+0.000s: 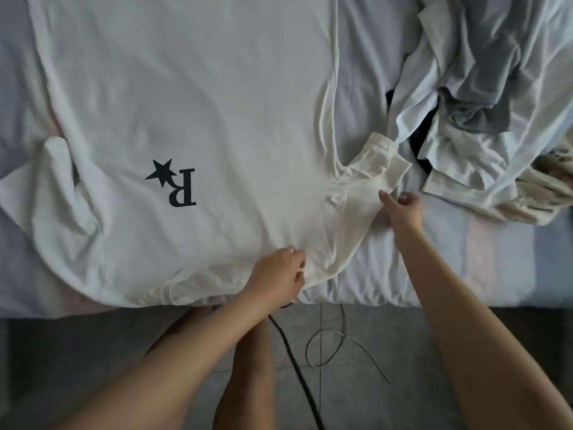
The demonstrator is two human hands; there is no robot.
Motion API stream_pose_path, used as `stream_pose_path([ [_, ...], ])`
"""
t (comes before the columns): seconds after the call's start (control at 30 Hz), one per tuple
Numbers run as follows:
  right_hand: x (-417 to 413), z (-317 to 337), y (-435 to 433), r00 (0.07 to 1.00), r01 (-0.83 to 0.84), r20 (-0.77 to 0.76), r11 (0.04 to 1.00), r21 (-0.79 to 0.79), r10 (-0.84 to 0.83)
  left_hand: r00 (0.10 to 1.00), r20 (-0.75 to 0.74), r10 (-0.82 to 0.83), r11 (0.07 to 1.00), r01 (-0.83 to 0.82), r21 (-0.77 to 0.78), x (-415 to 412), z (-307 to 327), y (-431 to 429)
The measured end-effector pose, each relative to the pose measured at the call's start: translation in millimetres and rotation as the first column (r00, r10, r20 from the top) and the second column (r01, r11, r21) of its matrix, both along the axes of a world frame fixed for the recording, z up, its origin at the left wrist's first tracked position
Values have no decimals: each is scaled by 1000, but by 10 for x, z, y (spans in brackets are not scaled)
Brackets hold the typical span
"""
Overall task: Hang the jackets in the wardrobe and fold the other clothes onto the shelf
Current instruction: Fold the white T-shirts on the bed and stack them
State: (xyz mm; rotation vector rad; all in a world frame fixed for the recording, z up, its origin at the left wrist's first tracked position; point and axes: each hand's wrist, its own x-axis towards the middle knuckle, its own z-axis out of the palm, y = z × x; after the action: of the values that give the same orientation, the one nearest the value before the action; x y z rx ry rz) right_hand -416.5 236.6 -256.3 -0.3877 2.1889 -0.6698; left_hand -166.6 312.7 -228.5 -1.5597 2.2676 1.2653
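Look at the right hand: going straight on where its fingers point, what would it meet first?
The right hand would meet the white T-shirt's sleeve first; it already seems to be at that sleeve's edge, though depth is unclear.

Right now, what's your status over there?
Left hand grips white T-shirt at near edge. Right hand pinches its sleeve. Clothes pile heaped right of it.

A bedroom in a home, seen from above at the bedside. A bed (387,274) with pale, pastel-striped bedding fills the upper two thirds of the frame, with a white T-shirt (186,103) spread flat across it and a heap of crumpled clothes (483,88) at the upper right. Along the bottom runs a grey tiled floor (77,352), where a black cable (296,367) and a thin white cable (343,321) lie loose.
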Motion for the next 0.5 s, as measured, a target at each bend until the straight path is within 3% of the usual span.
stream_pose_path([
  [0.07, -23, -31, -48, 998, 14, 61, 999, -50, -11, 998, -41, 55, 995, -52, 86, -152, -115, -69],
  [0.2, 61, -23, -79, 957, 75, 288, 990, -119, -38, 962, -72, -264, 953, 272, 134, -431, -282, 150],
  [0.27, 89, 31, -33, 905, 214, 392, 973, -89, -163, 910, -107, -400, 886, 414, 206, -519, -263, 227],
  [0.33, 64, 52, 48, 802, 451, 460, 891, -49, -381, 877, -153, -455, 828, 480, 290, -562, -210, 200],
  [0.4, 1, 27, 136, 737, 561, 476, 827, -34, -480, 931, -212, -296, 899, 347, 268, -544, -150, 73],
  [0.47, -5, -12, 186, 794, 496, 436, 866, -64, -423, 965, -257, 52, 974, 7, 225, -471, -117, -157],
  [0.5, 18, -21, 188, 849, 413, 399, 906, -93, -346, 924, -300, 237, 952, -159, 262, -414, -135, -287],
])
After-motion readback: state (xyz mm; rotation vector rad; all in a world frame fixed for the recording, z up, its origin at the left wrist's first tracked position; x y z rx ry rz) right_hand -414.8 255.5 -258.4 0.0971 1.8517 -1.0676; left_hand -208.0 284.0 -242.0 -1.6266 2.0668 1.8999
